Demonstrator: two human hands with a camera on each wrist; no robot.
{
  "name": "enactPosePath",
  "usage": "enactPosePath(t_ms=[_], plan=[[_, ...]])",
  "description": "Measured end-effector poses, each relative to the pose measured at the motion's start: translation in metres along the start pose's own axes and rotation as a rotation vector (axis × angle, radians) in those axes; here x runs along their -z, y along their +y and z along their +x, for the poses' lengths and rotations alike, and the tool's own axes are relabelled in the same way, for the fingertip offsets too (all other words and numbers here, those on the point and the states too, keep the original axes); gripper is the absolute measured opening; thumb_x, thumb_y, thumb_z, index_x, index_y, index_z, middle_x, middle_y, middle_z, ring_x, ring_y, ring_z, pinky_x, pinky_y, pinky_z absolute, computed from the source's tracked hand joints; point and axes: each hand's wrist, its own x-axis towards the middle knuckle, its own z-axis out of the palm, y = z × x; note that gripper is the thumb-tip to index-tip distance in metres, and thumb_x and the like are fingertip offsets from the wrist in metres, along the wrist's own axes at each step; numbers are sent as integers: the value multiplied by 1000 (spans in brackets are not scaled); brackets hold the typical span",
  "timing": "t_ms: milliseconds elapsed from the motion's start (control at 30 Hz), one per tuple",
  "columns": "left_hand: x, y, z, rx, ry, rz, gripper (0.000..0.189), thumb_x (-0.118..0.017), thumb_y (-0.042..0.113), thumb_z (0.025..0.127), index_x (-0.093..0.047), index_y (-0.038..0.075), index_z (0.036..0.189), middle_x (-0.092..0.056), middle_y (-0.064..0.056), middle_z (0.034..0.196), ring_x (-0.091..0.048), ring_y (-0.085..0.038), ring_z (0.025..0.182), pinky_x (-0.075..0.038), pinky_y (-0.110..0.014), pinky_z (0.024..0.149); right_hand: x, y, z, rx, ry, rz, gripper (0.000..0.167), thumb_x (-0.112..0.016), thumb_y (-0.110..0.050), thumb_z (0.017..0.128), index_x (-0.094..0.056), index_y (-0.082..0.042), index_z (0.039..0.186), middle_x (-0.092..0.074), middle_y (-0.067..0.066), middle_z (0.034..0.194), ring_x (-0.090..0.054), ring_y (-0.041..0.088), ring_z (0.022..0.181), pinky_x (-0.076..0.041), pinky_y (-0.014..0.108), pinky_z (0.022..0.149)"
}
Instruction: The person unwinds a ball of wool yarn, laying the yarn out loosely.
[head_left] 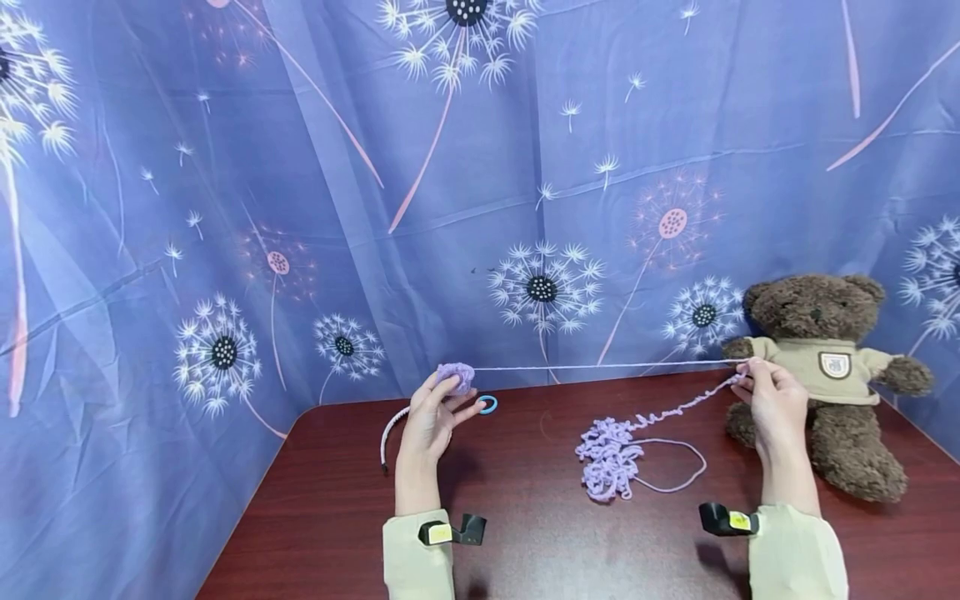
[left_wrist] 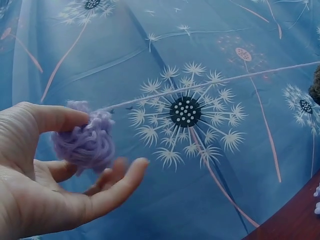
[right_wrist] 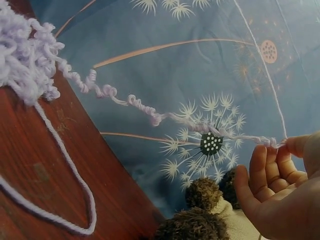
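My left hand (head_left: 429, 421) pinches a small wound ball of lilac yarn (left_wrist: 85, 140) between thumb and fingers, its other fingers spread loosely. From that ball a taut strand of yarn (head_left: 600, 367) runs level across to my right hand (head_left: 776, 404). There the thumb and fingertips pinch the strand where it meets a kinked, curly length of yarn (right_wrist: 145, 107). This curly length slopes down to a loose lilac heap of crinkled yarn (head_left: 609, 462) on the table, with a smooth loop lying at its right side.
A brown teddy bear (head_left: 840, 417) in a beige shirt sits at the table's right, behind my right hand. A blue ring (head_left: 487, 405) shows beside my left fingertips. A pale cord (head_left: 386, 437) with a dark tip curves left of my left hand. The dandelion-print curtain (head_left: 450, 275) hangs behind the dark red table (head_left: 525, 542).
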Motion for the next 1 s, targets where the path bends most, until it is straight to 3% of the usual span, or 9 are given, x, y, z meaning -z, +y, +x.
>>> enactPosePath(t_ms=[167,333,567,767,1000], plan=[[0,1,-1,31,-66,-15,20,-41,6,101,-59,12,104,-65,-2,93,-70,-18,79,-61,-39,78,2,-1,-1,11,-12,9,30,-52,-8,97,-66,-15,73,-64,-7,66,-60,-1,57,-54,11,57],[3,2,-2,8,-51,-24,20,-41,6,100,-57,13,109,-64,0,91,-68,-16,77,-60,-34,74,5,-1,1,2,-5,34,29,-52,-8,97,-66,-14,72,-64,-6,65,-60,0,57,-55,12,58],[12,5,-3,1,-68,-123,25,-32,14,104,-57,19,105,-68,3,90,-62,-10,71,-56,-24,69,10,3,3,20,-15,47,30,-53,-8,97,-65,-12,71,-64,-7,65,-59,0,56,-54,12,56],[17,8,-3,2,-13,-250,26,-34,20,105,-59,17,102,-65,1,90,-59,-9,69,-53,-19,68,13,3,4,26,-14,83,26,-53,-7,97,-66,-9,74,-65,-6,66,-60,1,56,-54,13,56],[17,7,0,-6,22,-284,17,-36,13,104,-53,14,105,-65,-2,91,-57,-11,73,-50,-19,70,11,-3,3,-21,16,78,27,-54,-8,97,-66,-10,74,-65,-5,64,-61,2,54,-55,14,55]])
